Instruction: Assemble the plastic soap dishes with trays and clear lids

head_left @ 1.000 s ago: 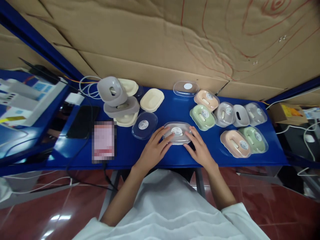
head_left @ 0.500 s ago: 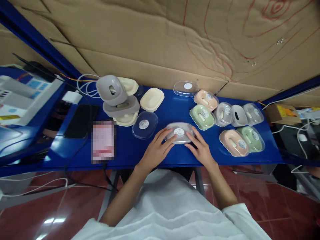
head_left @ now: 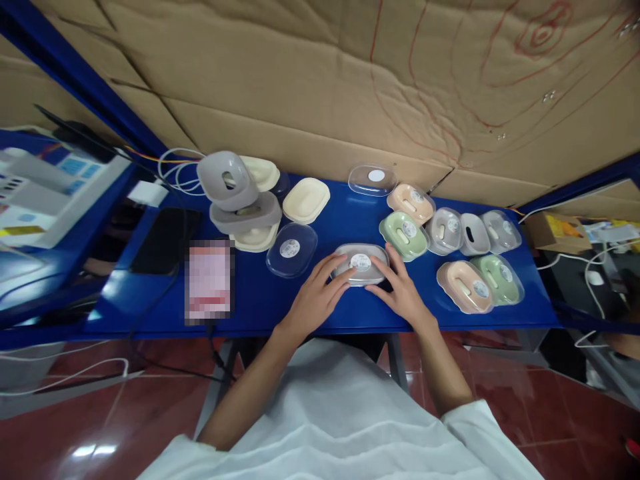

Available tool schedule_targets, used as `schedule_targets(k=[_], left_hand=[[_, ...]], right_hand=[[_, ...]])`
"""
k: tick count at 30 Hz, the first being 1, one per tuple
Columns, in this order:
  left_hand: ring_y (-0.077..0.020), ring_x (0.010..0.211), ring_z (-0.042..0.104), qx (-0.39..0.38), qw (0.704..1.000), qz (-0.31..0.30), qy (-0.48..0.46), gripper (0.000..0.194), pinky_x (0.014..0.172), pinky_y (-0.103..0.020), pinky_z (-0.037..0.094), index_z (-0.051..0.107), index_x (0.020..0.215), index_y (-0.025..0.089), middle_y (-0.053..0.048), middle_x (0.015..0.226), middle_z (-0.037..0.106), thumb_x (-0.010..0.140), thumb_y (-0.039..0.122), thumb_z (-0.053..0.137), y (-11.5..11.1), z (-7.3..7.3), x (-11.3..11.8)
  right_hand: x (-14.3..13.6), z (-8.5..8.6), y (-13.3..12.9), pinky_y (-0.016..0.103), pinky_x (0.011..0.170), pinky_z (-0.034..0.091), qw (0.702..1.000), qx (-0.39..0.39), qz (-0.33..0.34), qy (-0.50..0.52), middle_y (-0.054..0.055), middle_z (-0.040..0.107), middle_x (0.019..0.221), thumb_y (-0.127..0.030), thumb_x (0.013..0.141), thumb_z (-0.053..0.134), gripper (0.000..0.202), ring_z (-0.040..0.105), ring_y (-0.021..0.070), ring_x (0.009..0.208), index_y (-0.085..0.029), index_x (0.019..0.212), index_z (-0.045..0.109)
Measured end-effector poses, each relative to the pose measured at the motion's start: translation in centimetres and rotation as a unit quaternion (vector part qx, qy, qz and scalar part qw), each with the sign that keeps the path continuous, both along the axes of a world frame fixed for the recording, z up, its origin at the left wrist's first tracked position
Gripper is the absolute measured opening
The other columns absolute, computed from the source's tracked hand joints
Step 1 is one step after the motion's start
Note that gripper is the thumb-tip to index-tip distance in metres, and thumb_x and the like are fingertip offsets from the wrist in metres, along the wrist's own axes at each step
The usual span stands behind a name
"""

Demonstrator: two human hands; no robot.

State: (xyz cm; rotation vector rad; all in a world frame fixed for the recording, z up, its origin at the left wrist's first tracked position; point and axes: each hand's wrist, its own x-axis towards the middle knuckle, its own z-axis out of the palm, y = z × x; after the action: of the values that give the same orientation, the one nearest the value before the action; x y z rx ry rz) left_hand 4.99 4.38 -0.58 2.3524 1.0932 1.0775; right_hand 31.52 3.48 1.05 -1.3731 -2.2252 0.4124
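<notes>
Directly in front of me on the blue table lies a grey soap dish point(head_left: 345, 272) under a clear lid with a round white label point(head_left: 361, 262). My left hand point(head_left: 316, 298) grips its left side, fingertips on the lid near the label. From the right, my right hand point(head_left: 404, 295) holds the other end, one finger reaching over the lid and the thumb at the near edge. Left of my hands is a loose clear lid point(head_left: 300, 259) with a label. A green lidded soap dish point(head_left: 404, 235) sits just beyond my right hand.
Grey trays with slots point(head_left: 226, 180) are stacked over cream dishes at the left, beside a lone cream dish point(head_left: 306, 200). Another clear lid point(head_left: 364, 185) lies at the back. Several lidded dishes point(head_left: 465, 287) fill the right. A blurred-out device point(head_left: 207, 280) and cables lie left.
My right hand's fingers have shifted, one now reaching further over the lid toward the label. My left hand stays nearly in place. The whole view has turned slightly.
</notes>
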Motion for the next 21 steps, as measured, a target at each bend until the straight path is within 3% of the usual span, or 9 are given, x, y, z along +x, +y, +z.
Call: schedule_targets(k=[2,5,8,11,14,18,21], left_hand=[[-0.0293,0.151,0.051,0.000,1.000,0.000,0.000,0.044,0.121,-0.053,0.050,0.058,0.150,0.029,-0.013,0.154,0.058,0.107,0.021,0.057,-0.1,0.0,0.1],[-0.0296,0.152,0.050,0.012,1.000,0.010,0.009,0.045,0.121,-0.051,0.050,0.057,0.151,0.028,-0.015,0.157,0.055,0.107,0.022,0.057,-0.4,0.3,-0.2],[-0.0315,0.152,0.049,0.032,0.996,0.077,0.008,0.047,0.122,-0.052,0.048,0.056,0.152,0.027,-0.016,0.160,0.051,0.105,0.024,0.062,-0.9,1.0,-1.1],[-0.0356,0.154,0.046,0.023,0.982,0.189,0.010,0.048,0.123,-0.056,0.044,0.057,0.151,0.025,-0.019,0.162,0.048,0.103,0.026,0.064,-1.3,1.5,-2.4],[-0.0448,0.157,0.039,-0.029,0.960,0.269,0.066,0.054,0.123,-0.069,0.038,0.053,0.155,0.021,-0.025,0.167,0.042,0.103,0.034,0.064,-1.5,1.4,-3.3],[-0.0464,0.157,0.039,-0.056,0.960,0.256,0.102,0.050,0.122,-0.069,0.040,0.055,0.150,0.016,-0.025,0.164,0.046,0.104,0.033,0.062,-1.7,0.6,-3.6],[-0.0406,0.155,0.044,-0.048,0.974,0.206,0.081,0.037,0.124,-0.062,0.043,0.062,0.139,0.018,-0.020,0.157,0.053,0.103,0.028,0.062,-1.9,0.4,-3.9]], right_hand=[[-0.1,-0.2,0.3,0.055,0.130,0.040,1.000,-0.002,0.008,0.002,0.006,0.018,0.181,-0.044,0.102,0.070,0.079,0.032,0.0346,0.163,-0.041,0.170,0.030],[-0.4,-0.6,0.0,0.053,0.128,0.044,1.000,0.030,-0.007,0.004,0.005,0.026,0.179,-0.043,0.101,0.071,0.078,0.040,0.0345,0.159,-0.043,0.169,0.033],[-0.1,-0.2,-0.9,0.052,0.125,0.049,0.995,0.087,-0.037,0.009,0.006,0.036,0.174,-0.042,0.099,0.074,0.074,0.048,0.0343,0.154,-0.042,0.166,0.041],[1.7,1.2,-1.4,0.055,0.123,0.050,0.979,0.163,-0.118,0.015,0.010,0.046,0.166,-0.046,0.095,0.079,0.074,0.052,0.0353,0.150,-0.038,0.162,0.049],[5.0,2.9,-0.3,0.061,0.122,0.046,0.946,0.208,-0.249,-0.006,0.016,0.050,0.161,-0.056,0.094,0.078,0.075,0.051,0.0379,0.149,-0.029,0.159,0.052],[9.3,3.5,3.1,0.064,0.119,0.044,0.898,0.206,-0.389,-0.026,0.022,0.049,0.157,-0.069,0.090,0.075,0.083,0.048,0.0414,0.149,-0.021,0.154,0.056],[10.9,2.8,5.2,0.064,0.119,0.043,0.896,0.155,-0.414,-0.034,0.025,0.043,0.161,-0.073,0.091,0.069,0.087,0.043,0.0427,0.152,-0.019,0.157,0.052]])
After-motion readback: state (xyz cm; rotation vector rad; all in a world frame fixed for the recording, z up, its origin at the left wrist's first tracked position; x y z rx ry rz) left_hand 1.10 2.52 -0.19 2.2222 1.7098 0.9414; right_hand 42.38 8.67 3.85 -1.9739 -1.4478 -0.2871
